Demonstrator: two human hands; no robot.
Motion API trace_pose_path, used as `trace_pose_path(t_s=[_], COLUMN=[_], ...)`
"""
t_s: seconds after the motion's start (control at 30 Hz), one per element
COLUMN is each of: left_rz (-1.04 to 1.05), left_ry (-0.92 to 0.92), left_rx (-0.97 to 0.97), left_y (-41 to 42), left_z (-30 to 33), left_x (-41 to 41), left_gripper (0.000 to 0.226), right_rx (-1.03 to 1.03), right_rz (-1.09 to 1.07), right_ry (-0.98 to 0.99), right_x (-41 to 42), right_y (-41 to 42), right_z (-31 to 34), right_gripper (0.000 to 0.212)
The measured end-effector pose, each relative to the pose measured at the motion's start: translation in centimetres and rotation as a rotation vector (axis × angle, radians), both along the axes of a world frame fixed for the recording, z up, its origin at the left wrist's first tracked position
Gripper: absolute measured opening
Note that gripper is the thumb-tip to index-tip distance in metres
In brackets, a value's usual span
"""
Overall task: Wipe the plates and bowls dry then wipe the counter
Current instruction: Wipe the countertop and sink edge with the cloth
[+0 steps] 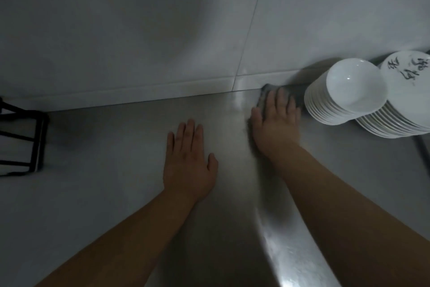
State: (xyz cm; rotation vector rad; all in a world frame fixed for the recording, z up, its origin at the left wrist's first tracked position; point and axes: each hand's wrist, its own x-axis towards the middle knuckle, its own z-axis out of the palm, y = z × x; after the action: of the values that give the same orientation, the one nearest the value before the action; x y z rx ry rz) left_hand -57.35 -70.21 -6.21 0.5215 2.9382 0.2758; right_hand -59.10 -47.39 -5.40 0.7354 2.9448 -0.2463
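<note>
A dark cloth [267,98] lies on the steel bench [116,193] by the wall [139,30], pressed flat under the right hand [277,121], fingers straight. The left hand [188,165] rests flat and empty. Stacked bowls [344,98] sit beside stacked plates [404,105] bearing brushed black characters, unreadable. A black rack [21,142] stands far left.

head view: one wide-angle camera | looks steeply down from above the steel counter [111,193] | faces the tiled wall [139,30] behind it | close, at arm's reach | no second view

Cloth [267,93] left of stacked bowls [335,103], against wall [162,30].
</note>
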Motion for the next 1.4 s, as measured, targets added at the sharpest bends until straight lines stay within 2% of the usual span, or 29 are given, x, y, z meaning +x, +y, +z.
trace_pose_path(t_s=[0.07,0.17,0.23,0.3,0.4,0.5,0.57,0.67,0.73,0.9,1.0,1.07,1.13,1.23,1.3,1.4], left_rz=[0.0,-0.022,-0.022,-0.014,-0.005,0.001,0.003,-0.037,-0.1,-0.16,-0.25,-0.301,-0.307,-0.281,-0.249,-0.222], left_ry=[0.003,0.014,0.012,0.016,0.013,0.007,0.004,0.01,0.012,0.022,0.012,0.002,-0.013,-0.021,-0.025,-0.01], left_rx=[0.004,0.001,-0.01,-0.013,0.0,0.019,0.025,0.029,0.064,0.061,0.092,0.125,0.148,0.156,0.14,0.064], left_y=[0.0,-0.1,-0.2,-0.1,0.0,0.0,0.0,0.0,0.0,0.5,3.3,6.4,9.7,13.7,15.6,17.1], left_z=[0.0,-0.3,-0.3,-0.1,0.0,0.1,0.4,0.9,1.0,1.7,2.4,2.5,2.1,1.3,0.9,0.3], left_x=[-0.1,-0.1,-0.1,0.0,0.0,0.0,0.0,0.1,0.4,1.1,3.3,5.2,6.7,7.8,8.3,9.0], left_gripper=[0.077,0.078,0.078,0.078,0.078,0.077,0.076,0.07,0.064,0.063,0.065,0.064,0.062,0.06,0.06,0.063], right_rx=[-0.056,-0.119,-0.123,-0.068,-0.017,-0.005,-0.024,-0.045,-0.039,0.012,-0.042,-0.071,-0.085,-0.086,-0.041,-0.049], right_rz=[0.057,0.466,0.576,0.476,0.17,0.041,0.077,0.332,0.395,-0.04,-0.203,-0.105,0.144,0.388,0.398,0.171], right_ry=[-0.002,-0.023,-0.038,-0.016,-0.031,-0.011,-0.015,-0.04,-0.072,-0.09,-0.102,-0.065,-0.057,-0.052,-0.078,-0.058], right_x=[-0.8,-0.8,-0.9,-0.2,2.4,6.7,10.1,15.0,16.6,17.8,17.2,17.2,18.4,20.4,21.0,20.1], right_y=[-3.2,-6.2,-4.9,-2.4,0.6,-0.5,-2.0,-2.8,-0.5,7.8,7.1,4.1,2.0,5.1,9.3,14.7], right_z=[0.3,0.3,0.1,-0.3,-0.5,-0.1,0.3,0.7,0.7,-0.3,0.4,0.8,0.5,0.3,0.1,0.3], right_gripper=[0.091,0.094,0.089,0.082,0.082,0.082,0.082,0.083,0.083,0.09,0.095,0.095,0.087,0.074,0.074,0.076])
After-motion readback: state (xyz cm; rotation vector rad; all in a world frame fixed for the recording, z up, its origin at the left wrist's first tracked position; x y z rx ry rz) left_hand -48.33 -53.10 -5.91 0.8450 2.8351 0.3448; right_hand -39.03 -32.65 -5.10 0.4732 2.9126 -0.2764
